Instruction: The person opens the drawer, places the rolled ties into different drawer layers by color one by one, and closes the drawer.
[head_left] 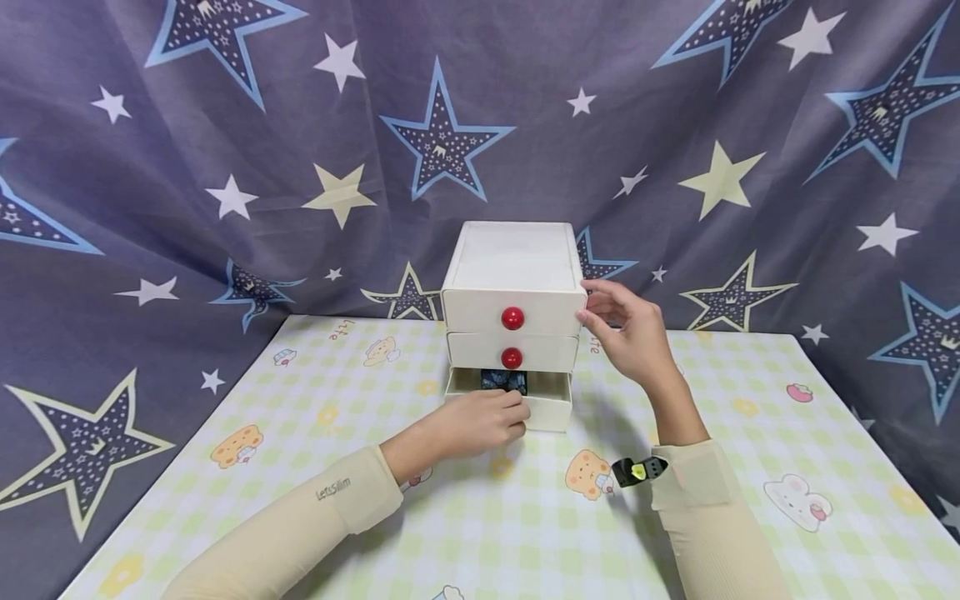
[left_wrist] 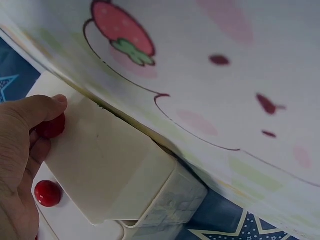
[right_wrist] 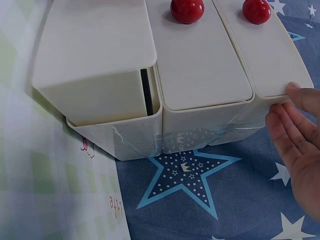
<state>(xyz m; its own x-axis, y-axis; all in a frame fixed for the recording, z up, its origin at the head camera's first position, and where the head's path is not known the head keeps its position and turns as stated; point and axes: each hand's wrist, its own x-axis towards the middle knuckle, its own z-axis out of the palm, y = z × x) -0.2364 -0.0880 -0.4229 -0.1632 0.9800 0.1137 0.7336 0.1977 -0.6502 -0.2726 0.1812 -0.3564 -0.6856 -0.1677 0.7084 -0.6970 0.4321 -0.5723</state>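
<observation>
At the front of the bottom drawer (head_left: pixel 542 400), we are curling our left hand (head_left: pixel 480 423) around its red knob (left_wrist: pixel 50 126), thumb over the top, pinching it. That drawer is sitting pulled partway out of the white drawer unit (head_left: pixel 513 258), showing a dark patterned item (head_left: pixel 504 381) inside. Our right hand (head_left: pixel 628 330) is resting with fingers straight and relaxed against the unit's upper right corner. Two more red knobs (head_left: pixel 512 317) are showing on the closed drawers above, everything standing on the checked table (head_left: pixel 750 467).
</observation>
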